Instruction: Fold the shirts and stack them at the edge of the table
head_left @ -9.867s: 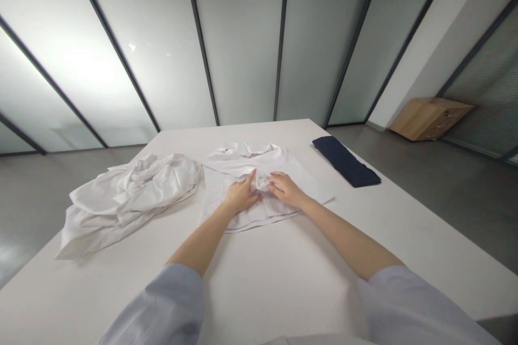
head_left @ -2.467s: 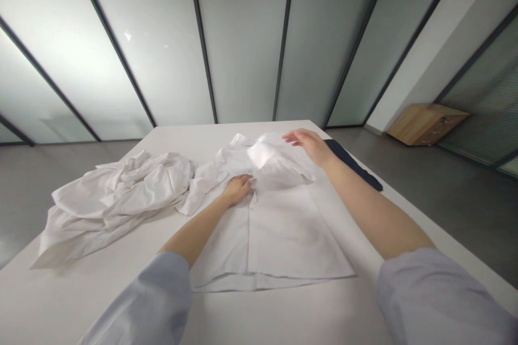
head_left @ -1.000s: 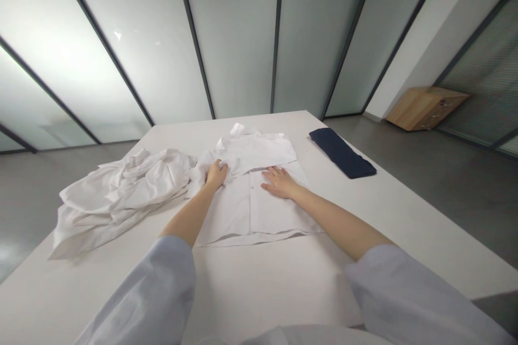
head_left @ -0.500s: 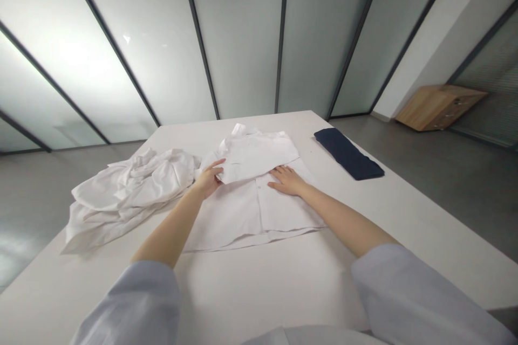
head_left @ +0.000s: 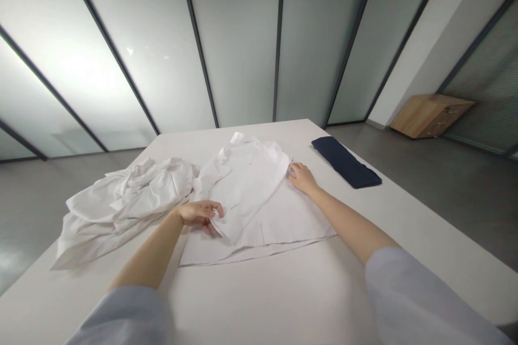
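A white shirt (head_left: pixel 251 183) lies on the table in front of me, its collar at the far end and its hem towards me. One sleeve is folded across the shirt body. My left hand (head_left: pixel 202 215) pinches the sleeve's end near the hem, at the lower left of the shirt. At the shirt's right side, my right hand (head_left: pixel 303 177) has its fingers closed on the edge of the folded part, around the shoulder. The fingertips of my right hand are partly hidden by the cloth.
A crumpled heap of white cloth (head_left: pixel 133 199) lies to the left, touching or very near the shirt. A folded dark navy cloth (head_left: pixel 346 161) lies near the table's right edge. Beyond the white table (head_left: pixel 259 302), a wooden cabinet (head_left: pixel 429 114) stands on the floor.
My left hand has drawn the sleeve's end towards me, down near the hem. My right hand has moved from the shirt's middle outward to its right edge.
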Available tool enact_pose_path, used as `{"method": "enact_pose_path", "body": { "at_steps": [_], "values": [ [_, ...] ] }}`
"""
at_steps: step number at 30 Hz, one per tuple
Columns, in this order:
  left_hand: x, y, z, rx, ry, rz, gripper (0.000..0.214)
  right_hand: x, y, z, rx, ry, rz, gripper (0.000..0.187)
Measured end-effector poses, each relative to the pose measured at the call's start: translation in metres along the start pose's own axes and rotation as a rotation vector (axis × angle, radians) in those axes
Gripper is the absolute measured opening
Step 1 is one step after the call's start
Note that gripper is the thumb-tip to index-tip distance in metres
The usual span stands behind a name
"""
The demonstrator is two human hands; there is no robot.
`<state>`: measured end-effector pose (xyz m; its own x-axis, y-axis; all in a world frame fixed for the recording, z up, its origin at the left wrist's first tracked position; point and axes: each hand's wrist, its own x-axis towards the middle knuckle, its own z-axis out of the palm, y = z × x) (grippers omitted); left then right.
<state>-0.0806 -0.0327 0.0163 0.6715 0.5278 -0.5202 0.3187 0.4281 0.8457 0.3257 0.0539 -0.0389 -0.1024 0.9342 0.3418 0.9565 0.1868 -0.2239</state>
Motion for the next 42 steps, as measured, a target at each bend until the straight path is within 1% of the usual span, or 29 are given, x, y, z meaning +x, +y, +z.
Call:
{"method": "enact_pose_path", "body": {
  "at_steps": [1, 2, 3, 4, 5, 8, 9, 10, 11, 13, 15, 18, 20, 24, 27, 29, 31, 33, 37, 40, 42],
  "values": [
    [-0.002, 0.001, -0.003, 0.034, -0.02, -0.033, 0.057, 0.0, 0.002, 0.002, -0.008, -0.007, 0.008, 0.042],
    [-0.002, 0.002, -0.005, 0.082, -0.005, -0.046, 0.06, -0.001, 0.003, 0.004, -0.012, -0.008, 0.014, 0.042],
    [-0.001, 0.004, -0.008, 0.148, 0.056, -0.032, 0.059, -0.002, 0.003, 0.005, -0.01, -0.003, 0.023, 0.042],
    [0.002, 0.006, -0.011, 0.227, 0.162, 0.005, 0.055, -0.002, 0.003, 0.006, -0.003, 0.005, 0.037, 0.042],
    [0.006, 0.008, -0.013, 0.312, 0.306, 0.057, 0.049, -0.003, 0.003, 0.006, 0.007, 0.013, 0.057, 0.043],
    [0.028, 0.014, -0.019, 0.536, 0.789, 0.233, 0.029, 0.001, 0.001, 0.003, 0.023, 0.025, 0.138, 0.048],
    [0.038, 0.015, -0.019, 0.606, 0.898, 0.278, 0.025, 0.004, 0.001, 0.001, 0.016, 0.024, 0.163, 0.05],
    [0.047, 0.015, -0.019, 0.683, 0.964, 0.314, 0.022, 0.008, 0.001, -0.001, 0.004, 0.019, 0.182, 0.05],
    [0.057, 0.015, -0.019, 0.766, 0.993, 0.349, 0.021, 0.012, 0.001, -0.003, -0.013, 0.01, 0.196, 0.049],
    [0.074, 0.014, -0.016, 0.93, 0.973, 0.409, 0.024, 0.022, 0.004, -0.006, -0.048, -0.017, 0.22, 0.044],
    [0.087, 0.011, -0.014, 1.061, 0.919, 0.437, 0.032, 0.031, 0.008, -0.007, -0.074, -0.046, 0.248, 0.041],
    [0.096, 0.004, -0.013, 1.18, 0.871, 0.398, 0.042, 0.044, 0.015, -0.007, -0.099, -0.088, 0.278, 0.044],
    [0.096, 0.0, -0.013, 1.245, 0.846, 0.347, 0.046, 0.052, 0.017, -0.007, -0.111, -0.11, 0.276, 0.045],
    [0.088, -0.006, -0.013, 1.39, 0.807, 0.248, 0.052, 0.063, 0.02, -0.005, -0.152, -0.126, 0.277, 0.037],
    [0.084, -0.008, -0.012, 1.441, 0.801, 0.195, 0.054, 0.065, 0.027, -0.004, -0.183, -0.096, 0.361, 0.038],
    [0.083, -0.01, -0.012, 1.449, 0.81, 0.186, 0.054, 0.064, 0.034, -0.004, -0.186, -0.068, 0.44, 0.04],
    [0.083, -0.01, -0.012, 1.442, 0.822, 0.196, 0.053, 0.063, 0.04, -0.004, -0.173, -0.047, 0.481, 0.04],
    [0.082, -0.009, -0.011, 1.425, 0.829, 0.211, 0.051, 0.063, 0.042, -0.004, -0.135, -0.044, 0.461, 0.04],
    [0.08, -0.006, -0.009, 1.392, 0.83, 0.234, 0.049, 0.069, 0.031, 0.0, -0.054, -0.109, 0.315, 0.041],
    [0.076, -0.008, -0.007, 1.394, 0.823, 0.245, 0.049, 0.074, 0.018, 0.003, -0.088, -0.171, 0.24, 0.038],
    [0.075, -0.011, -0.007, 1.404, 0.821, 0.24, 0.052, 0.074, 0.012, 0.004, -0.127, -0.194, 0.222, 0.036]
  ]
}}
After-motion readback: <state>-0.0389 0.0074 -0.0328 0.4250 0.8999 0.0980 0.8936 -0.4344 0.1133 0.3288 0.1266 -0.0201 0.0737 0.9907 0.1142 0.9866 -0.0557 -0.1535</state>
